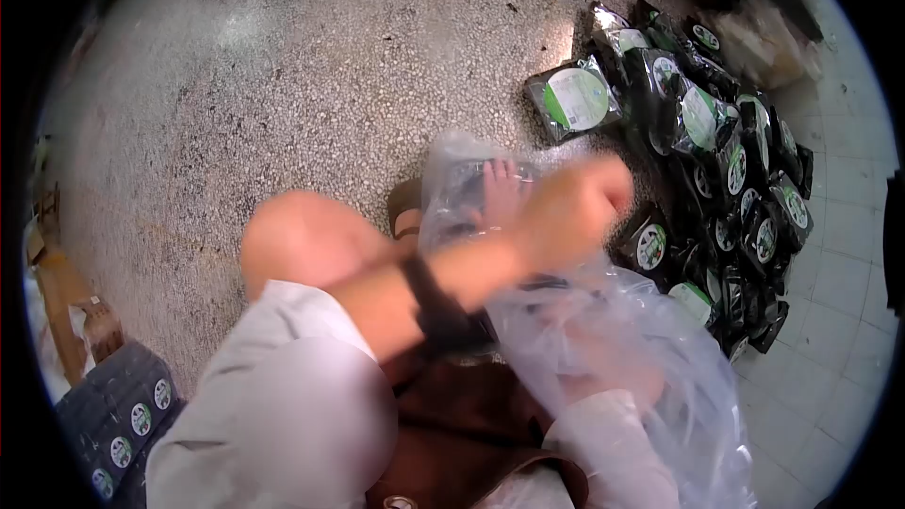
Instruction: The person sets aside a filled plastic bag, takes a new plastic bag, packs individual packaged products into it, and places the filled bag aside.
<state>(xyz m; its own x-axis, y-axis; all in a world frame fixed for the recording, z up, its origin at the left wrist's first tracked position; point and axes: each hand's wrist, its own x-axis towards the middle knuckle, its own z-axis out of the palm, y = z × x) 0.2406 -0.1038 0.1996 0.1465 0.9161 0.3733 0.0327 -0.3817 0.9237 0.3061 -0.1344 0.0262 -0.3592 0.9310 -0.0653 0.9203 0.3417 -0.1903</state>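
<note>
My left hand (pixel 580 207), with a black band on its wrist, reaches across to the right over a clear plastic bag (pixel 650 320). Its fingers are curled closed and blurred; what they hold cannot be made out. My right hand (pixel 502 190) shows through the plastic, its fingers apart and flat against a dark package (pixel 468 179) in the bag. The forearm behind it is largely hidden by my left arm and the plastic.
A pile of black packages (pixel 735 170) with round green and white labels lies at the right. One package (pixel 575 99) sits at its near-left edge. Labelled dark packages (pixel 118 415) and a cardboard piece (pixel 61 306) are at the lower left.
</note>
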